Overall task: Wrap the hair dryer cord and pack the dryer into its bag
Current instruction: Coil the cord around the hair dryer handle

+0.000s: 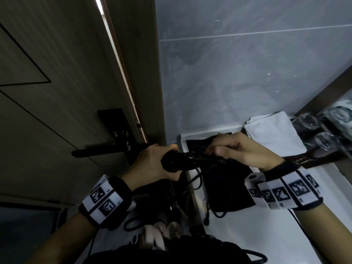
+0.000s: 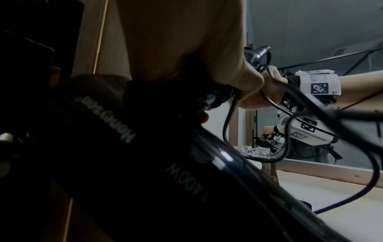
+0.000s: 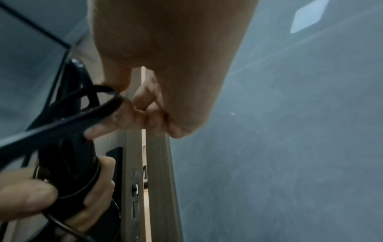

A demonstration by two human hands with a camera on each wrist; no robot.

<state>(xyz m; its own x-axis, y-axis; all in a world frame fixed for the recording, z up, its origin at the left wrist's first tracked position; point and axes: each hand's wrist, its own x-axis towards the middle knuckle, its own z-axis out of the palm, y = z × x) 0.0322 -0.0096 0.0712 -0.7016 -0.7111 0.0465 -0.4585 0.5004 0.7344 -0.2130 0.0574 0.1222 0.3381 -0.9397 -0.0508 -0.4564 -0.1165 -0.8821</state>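
L hand point(image 1: 152, 162) fingers wrap dryer point(image 1: 179, 161); R wrist view only: R fingers point(image 3: 124, 114) pinch cord point(image 3: 62, 124).

A wood-grain door point(image 1: 57, 82) with thin dark inlaid lines stands on the left, ajar, a strip of light showing along its edge. It carries a flat black lever handle point(image 1: 99, 151). Large grey marbled wall tiles point(image 1: 247, 73) fill the right. Below runs a white countertop point(image 1: 333, 187), dimly lit, holding what look like clear drinking glasses point(image 1: 306, 121).
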